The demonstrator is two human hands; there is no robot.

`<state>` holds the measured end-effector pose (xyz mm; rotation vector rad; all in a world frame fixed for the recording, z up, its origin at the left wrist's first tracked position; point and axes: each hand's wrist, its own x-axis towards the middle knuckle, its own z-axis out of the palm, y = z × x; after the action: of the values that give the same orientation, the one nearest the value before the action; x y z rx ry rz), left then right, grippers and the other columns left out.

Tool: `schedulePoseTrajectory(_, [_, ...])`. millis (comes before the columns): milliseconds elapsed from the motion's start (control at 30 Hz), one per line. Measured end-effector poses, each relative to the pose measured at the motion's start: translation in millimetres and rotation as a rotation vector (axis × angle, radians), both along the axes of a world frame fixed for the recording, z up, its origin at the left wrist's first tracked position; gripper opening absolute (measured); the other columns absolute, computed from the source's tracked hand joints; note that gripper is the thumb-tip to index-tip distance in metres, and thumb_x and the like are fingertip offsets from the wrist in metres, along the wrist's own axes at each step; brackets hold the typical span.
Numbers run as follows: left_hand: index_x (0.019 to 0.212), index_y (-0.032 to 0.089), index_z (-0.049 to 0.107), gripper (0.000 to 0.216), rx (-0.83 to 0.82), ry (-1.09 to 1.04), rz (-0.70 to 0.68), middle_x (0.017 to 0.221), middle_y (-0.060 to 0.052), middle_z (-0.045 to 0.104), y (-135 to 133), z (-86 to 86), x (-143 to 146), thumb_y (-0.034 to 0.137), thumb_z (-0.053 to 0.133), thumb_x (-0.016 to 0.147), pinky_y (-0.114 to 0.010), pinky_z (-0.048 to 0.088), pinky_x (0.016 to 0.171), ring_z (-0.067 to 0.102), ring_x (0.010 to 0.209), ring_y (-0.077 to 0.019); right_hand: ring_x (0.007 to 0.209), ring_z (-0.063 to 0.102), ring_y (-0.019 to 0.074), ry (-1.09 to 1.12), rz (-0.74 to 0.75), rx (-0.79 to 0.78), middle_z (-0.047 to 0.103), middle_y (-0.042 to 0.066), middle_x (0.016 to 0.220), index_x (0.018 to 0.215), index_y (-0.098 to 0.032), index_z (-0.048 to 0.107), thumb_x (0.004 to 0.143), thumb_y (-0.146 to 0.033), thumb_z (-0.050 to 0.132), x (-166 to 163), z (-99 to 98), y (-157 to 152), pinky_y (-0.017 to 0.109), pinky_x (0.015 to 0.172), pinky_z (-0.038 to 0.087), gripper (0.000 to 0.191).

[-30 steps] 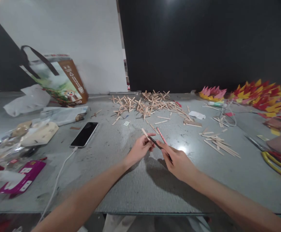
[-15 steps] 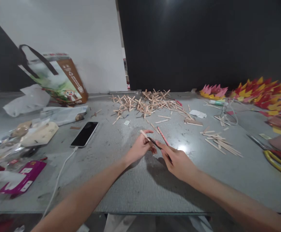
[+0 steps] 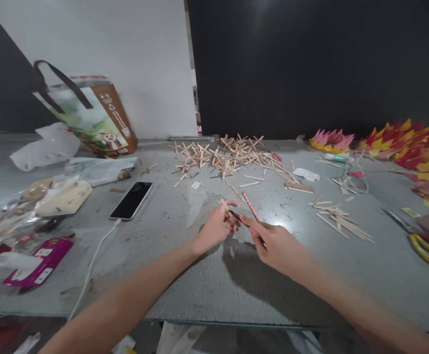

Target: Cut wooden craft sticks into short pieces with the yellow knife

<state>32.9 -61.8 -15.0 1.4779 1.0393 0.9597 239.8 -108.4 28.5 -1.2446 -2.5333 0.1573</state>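
Note:
My left hand (image 3: 219,227) pinches a short wooden stick (image 3: 225,204) above the grey table (image 3: 207,290). My right hand (image 3: 276,244) grips a thin dark tool (image 3: 236,217) whose tip meets the stick at the left fingers. A pink striped stick (image 3: 250,206) lies on the table just behind my right hand. Farther back, a heap of glued wooden stick crosses (image 3: 225,154) is spread over the table's middle.
A phone (image 3: 131,200) on a white cable lies to the left, beyond it a printed bag (image 3: 89,118) and plastic wrappers. Loose sticks (image 3: 338,219) lie to the right, with yellow-handled scissors (image 3: 426,246) and red, yellow and pink folded paper shapes (image 3: 402,142) at the far right.
Both hands have stayed together over the stick, which my left fingers now hold lower and more covered. The camera has shifted slightly to the left.

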Motion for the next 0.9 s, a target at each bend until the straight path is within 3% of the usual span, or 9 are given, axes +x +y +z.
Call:
schedulePoseTrajectory(100, [0.124,0.016,0.048,0.032,-0.001,0.008,0.014,0.068,0.001,0.066,2,-2.4,0,0.017,0.051,0.092,-0.024,0.044,0.053,0.058,0.053,-0.0136,0.062,0.067,0.02,-0.007,-0.018,-0.053,0.075,0.006,0.08,0.151,-0.02,0.051,0.101,-0.016,0.042,-5,5.8,1,0.027,0.057,0.037,0.052])
schedulePoseTrajectory(333, [0.121,0.015,0.048,0.037,-0.005,-0.035,0.021,0.057,0.004,0.059,5,-4.2,-1,0.01,0.05,0.085,-0.024,0.041,0.052,0.056,0.051,-0.0147,0.067,0.068,0.0218,-0.028,-0.044,-0.058,0.077,0.01,0.09,0.156,-0.017,0.044,0.1,-0.015,0.04,-14,-11.0,-3,0.029,0.061,0.037,0.056])
schedulePoseTrajectory(467, [0.122,0.015,0.048,0.037,-0.018,-0.063,0.005,0.063,0.002,0.064,3,-1.1,0,0.016,0.054,0.086,-0.025,0.042,0.053,0.057,0.051,-0.0146,0.063,0.065,0.0201,-0.059,-0.046,-0.116,0.074,0.006,0.08,0.144,-0.023,0.057,0.101,-0.017,0.044,-13,23.0,8,0.028,0.057,0.03,0.046])
schedulePoseTrajectory(600, [0.12,0.014,0.049,0.034,0.01,-0.042,0.003,0.067,0.0,0.066,3,0.1,-1,0.02,0.055,0.088,-0.025,0.041,0.052,0.056,0.05,-0.0136,0.071,0.067,0.0192,-0.063,-0.008,-0.145,0.076,0.006,0.088,0.13,-0.025,0.066,0.101,-0.016,0.046,-14,51.5,22,0.027,0.061,0.032,0.037])
schedulePoseTrajectory(667, [0.12,0.014,0.047,0.032,-0.004,-0.052,0.017,0.067,0.0,0.065,4,-0.8,-2,0.021,0.054,0.089,-0.024,0.041,0.051,0.055,0.049,-0.0133,0.071,0.067,0.0192,-0.057,0.015,-0.14,0.076,0.006,0.089,0.131,-0.024,0.065,0.101,-0.017,0.046,-14,46.9,24,0.027,0.061,0.032,0.037])
schedulePoseTrajectory(800, [0.122,0.014,0.047,0.034,-0.025,-0.06,0.051,0.066,0.001,0.066,6,-3.7,-2,0.02,0.054,0.089,-0.024,0.04,0.051,0.055,0.049,-0.0129,0.068,0.067,0.0192,-0.024,0.032,-0.13,0.077,0.006,0.089,0.145,-0.022,0.055,0.102,-0.016,0.043,-9,18.9,19,0.027,0.061,0.034,0.045])
schedulePoseTrajectory(900, [0.124,0.014,0.049,0.037,-0.027,-0.045,0.037,0.065,0.001,0.066,6,-5.4,-1,0.019,0.056,0.088,-0.024,0.041,0.052,0.055,0.049,-0.0131,0.069,0.068,0.0194,-0.038,0.016,-0.121,0.077,0.006,0.091,0.145,-0.023,0.054,0.103,-0.017,0.043,-6,18.2,16,0.027,0.061,0.033,0.044])
